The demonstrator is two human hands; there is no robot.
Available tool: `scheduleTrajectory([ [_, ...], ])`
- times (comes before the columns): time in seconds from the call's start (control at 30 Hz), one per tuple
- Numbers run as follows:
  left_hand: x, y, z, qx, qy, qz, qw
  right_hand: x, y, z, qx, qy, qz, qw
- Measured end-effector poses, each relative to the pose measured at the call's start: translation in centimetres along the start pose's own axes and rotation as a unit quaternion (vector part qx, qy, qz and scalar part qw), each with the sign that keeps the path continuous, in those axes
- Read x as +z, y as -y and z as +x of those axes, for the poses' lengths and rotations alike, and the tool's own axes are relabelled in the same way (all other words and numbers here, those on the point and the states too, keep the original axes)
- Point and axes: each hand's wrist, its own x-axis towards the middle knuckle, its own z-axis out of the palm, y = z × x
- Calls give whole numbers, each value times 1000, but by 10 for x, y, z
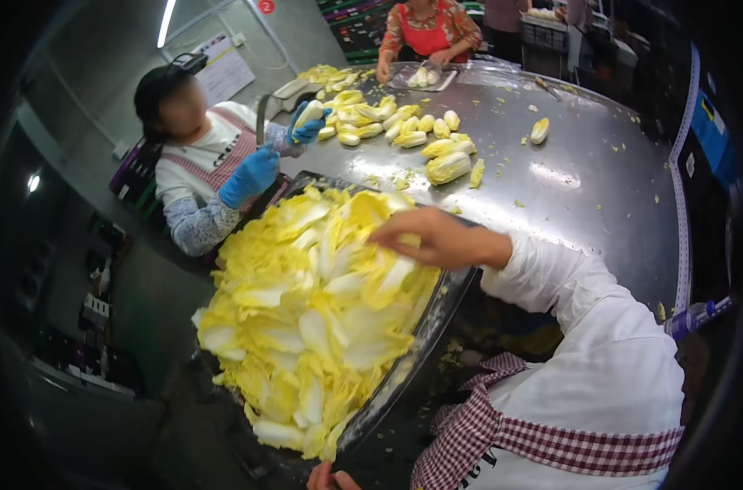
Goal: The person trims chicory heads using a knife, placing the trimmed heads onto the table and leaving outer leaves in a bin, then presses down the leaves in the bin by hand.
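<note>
A black crate [385,402] is heaped with loose yellow and white Chinese cabbage leaves [314,331]. Over the upper right part of the heap reaches my right hand [441,237]. Its fingers are stretched out with the thumb apart from them, and I see nothing gripped between them. At the bottom edge of the view, by the crate's near corner, only a few fingers of my left hand [332,478] show. They are close to the tip of a leaf; the rest of that hand is cut off, so its grip is hidden.
Whole small cabbages [449,167] and scraps lie on the metal table [584,196]. Left of the crate, a co-worker in blue gloves [253,175] holds a curved blade and a cabbage. Across the table, a person in a red apron [427,28] handles a tray of cabbages [422,76].
</note>
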Motion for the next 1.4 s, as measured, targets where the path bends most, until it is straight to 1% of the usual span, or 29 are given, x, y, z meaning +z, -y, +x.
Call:
scheduleTrajectory([
  [0.03,9,-4,6,12,-15,-12,1000,-15,-33,-5,-4,-80,-46,996],
  [0.07,18,-11,12,6,-12,-7,1000,-36,-56,-9,87,-111,-48,989],
  [0.1,28,-18,18,0,-9,-4,1000,-57,-90,-14,140,-123,-69,980],
  [0.13,39,-24,26,6,-3,-1,1000,-72,-136,-28,204,-139,-50,968],
  [0.17,51,-30,33,4,23,3,1000,-91,-172,-40,285,-110,-126,944],
  [0.2,62,-36,40,-1,48,7,999,-105,-212,-58,313,-40,-295,902],
  [0.23,73,-43,45,0,52,10,999,-116,-236,-70,317,-40,-293,901],
  [0.3,99,-58,56,21,73,-17,997,-131,-279,-85,404,89,-366,834],
  [0.33,109,-59,60,54,81,-37,995,-130,-302,-93,405,91,-364,834],
  [0.4,126,-68,68,59,97,-23,993,-120,-338,-108,335,17,-424,841],
  [0.43,131,-71,71,66,112,-13,991,-115,-342,-108,339,19,-420,842],
  [0.5,142,-77,75,50,120,0,992,-103,-340,-100,375,11,-389,842],
  [0.53,144,-79,76,46,124,2,991,-98,-338,-100,379,-7,-427,821],
  [0.57,148,-80,78,43,127,6,991,-97,-335,-101,385,-6,-424,820],
  [0.63,150,-82,81,40,130,7,991,-103,-324,-100,452,-5,-373,810],
  [0.67,152,-83,82,38,132,5,990,-104,-320,-108,404,-20,-394,825],
  [0.7,153,-83,83,38,133,3,990,-104,-317,-112,405,-22,-395,824],
  [0.77,154,-82,85,38,137,-1,990,-103,-309,-118,422,-110,-334,835],
  [0.83,152,-81,85,40,141,-8,989,-113,-296,-131,433,-128,-329,829],
  [0.9,150,-79,88,50,150,-14,987,-126,-283,-153,403,-135,-336,841],
  [0.97,151,-79,90,48,158,-20,986,-145,-264,-173,437,-152,-337,820],
  [1.03,147,-80,89,40,178,-21,983,-169,-250,-209,448,-164,-380,792],
  [1.1,144,-79,88,30,182,-42,982,-199,-215,-230,502,-157,-386,758],
  [1.17,142,-80,88,36,200,-49,978,-221,-182,-252,619,-37,-343,706],
  [1.2,141,-77,88,49,205,-55,976,-229,-163,-263,642,-1,-350,682],
  [1.23,140,-76,88,62,208,-62,974,-235,-144,-270,649,-5,-353,673],
  [1.3,141,-77,86,61,221,-74,971,-242,-109,-281,739,164,-329,564],
  [1.33,140,-77,86,69,229,-74,968,-241,-94,-288,744,161,-329,559],
  [1.4,139,-77,85,77,240,-77,965,-236,-68,-302,761,232,-308,522],
])
